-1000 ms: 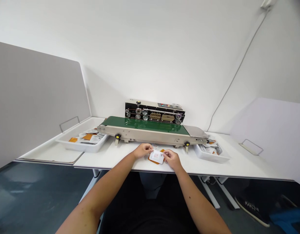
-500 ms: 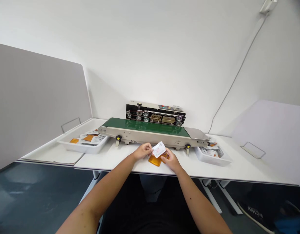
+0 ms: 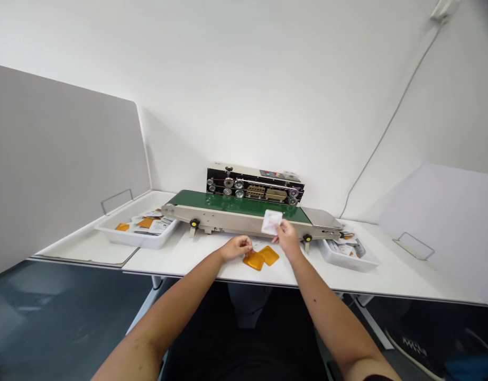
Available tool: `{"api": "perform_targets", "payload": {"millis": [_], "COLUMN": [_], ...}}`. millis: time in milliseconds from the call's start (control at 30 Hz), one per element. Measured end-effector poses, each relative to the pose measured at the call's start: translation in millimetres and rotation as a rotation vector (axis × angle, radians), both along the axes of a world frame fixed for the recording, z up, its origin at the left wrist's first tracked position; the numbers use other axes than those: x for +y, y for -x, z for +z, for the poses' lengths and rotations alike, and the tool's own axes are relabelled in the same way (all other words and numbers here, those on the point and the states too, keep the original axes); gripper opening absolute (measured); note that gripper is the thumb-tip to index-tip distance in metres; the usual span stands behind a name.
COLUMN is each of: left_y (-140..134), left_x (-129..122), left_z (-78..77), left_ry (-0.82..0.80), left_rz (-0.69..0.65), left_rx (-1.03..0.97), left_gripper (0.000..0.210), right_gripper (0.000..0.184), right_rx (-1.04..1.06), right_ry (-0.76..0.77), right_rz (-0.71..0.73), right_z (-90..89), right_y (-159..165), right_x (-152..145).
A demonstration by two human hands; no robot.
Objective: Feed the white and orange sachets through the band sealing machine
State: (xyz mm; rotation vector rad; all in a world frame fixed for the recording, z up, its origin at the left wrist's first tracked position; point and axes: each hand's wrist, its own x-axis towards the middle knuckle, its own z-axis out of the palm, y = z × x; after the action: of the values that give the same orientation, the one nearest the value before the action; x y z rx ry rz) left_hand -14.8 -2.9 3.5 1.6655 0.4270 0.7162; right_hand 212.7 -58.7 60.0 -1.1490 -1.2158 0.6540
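My right hand (image 3: 288, 239) pinches a small white packet (image 3: 272, 222) by its lower right edge. It holds the packet up in front of the green conveyor belt (image 3: 244, 202) of a band sealing machine (image 3: 254, 186). Lower down to the left, my left hand (image 3: 236, 247) has its fingers curled together just above the table; what they hold, if anything, is hidden. Close to those fingertips lie an orange packet (image 3: 254, 261) and a second orange packet (image 3: 269, 255), overlapping. Behind them a whitish packet (image 3: 259, 243) lies flat, partly covered.
A white tray (image 3: 148, 243) of mixed packets stands left of the machine, and another white tray (image 3: 357, 262) of packets stands at its right end. Grey partitions (image 3: 61, 159) flank the white table (image 3: 204, 264). A cable (image 3: 390, 120) runs down the wall.
My right hand has lifted the white packet up and right, away from my left hand. The orange packets beneath are now uncovered. My left hand has stayed nearly in place.
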Motion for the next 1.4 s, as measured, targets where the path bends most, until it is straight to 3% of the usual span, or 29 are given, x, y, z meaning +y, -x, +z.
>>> {"api": "perform_targets", "payload": {"millis": [133, 200, 267, 367, 500, 667, 767, 867, 1033, 1100, 1167, 1233, 1300, 1400], "left_y": [0.3, 0.3, 0.3, 0.4, 1.0, 2.0, 1.9, 1.5, 2.2, 2.6, 2.5, 1.8, 0.9, 0.5], "left_x": [0.1, 0.5, 1.0, 2.1, 3.5, 4.1, 3.8, 3.4, 3.1, 3.2, 3.3, 3.3, 3.3, 3.4], "left_z": [-0.3, -0.6, -1.0, -2.1, -3.6, -3.8, -3.9, -3.8, -3.0, -3.1, -3.4, -3.4, -3.0, -1.6], "left_ry": [-0.023, -0.047, -0.082, -0.133, -0.180, -0.227, -0.244, -0.253, -0.278, -0.296, -0.313, -0.323, -0.328, -0.337], "left_rz": [0.019, 0.041, 0.061, 0.087, 0.101, 0.112, 0.108, 0.094, 0.131, 0.144, 0.159, 0.172, 0.185, 0.213], "left_rx": [0.012, 0.028, 0.047, 0.071, 0.103, 0.113, 0.124, 0.126, 0.144, 0.147, 0.160, 0.171, 0.175, 0.160], "left_gripper": [0.048, 0.048, 0.047, 0.044, 0.041, 0.038, 0.037, 0.037, 0.034, 0.032, 0.030, 0.028, 0.026, 0.024], "right_gripper": [0.038, 0.031, 0.022, 0.010, 0.008, 0.034, 0.032, 0.012, 0.017, 0.017, 0.022, 0.027, 0.027, 0.023], "right_rx": [0.085, 0.132, 0.196, 0.273, 0.292, 0.309, 0.297, 0.257, 0.159, 0.025, -0.179, -0.369, -0.504, -0.708], "right_ry": [-0.120, -0.119, -0.036, 0.133, 0.258, 0.369, 0.391, 0.380, 0.304, 0.172, -0.059, -0.279, -0.361, -0.282], "right_rz": [-0.289, -0.445, -0.558, -0.575, -0.502, -0.401, -0.372, -0.365, -0.392, -0.501, -0.656, -0.670, -0.423, -0.030], "right_z": [47.6, 63.2, 71.1, 72.8, 69.2, 68.1, 69.7, 71.7, 77.9, 78.9, 73.2, 56.1, 26.8, -27.2], "right_y": [-62.1, -93.6, -118.4, -136.4, -130.0, -113.2, -106.7, -98.8, -83.3, -74.4, -60.2, -39.8, -15.7, 17.4], "right_x": [35.2, 51.7, 65.4, 82.7, 103.0, 114.6, 114.2, 114.3, 108.0, 94.9, 73.7, 47.4, 21.3, -5.6]}}
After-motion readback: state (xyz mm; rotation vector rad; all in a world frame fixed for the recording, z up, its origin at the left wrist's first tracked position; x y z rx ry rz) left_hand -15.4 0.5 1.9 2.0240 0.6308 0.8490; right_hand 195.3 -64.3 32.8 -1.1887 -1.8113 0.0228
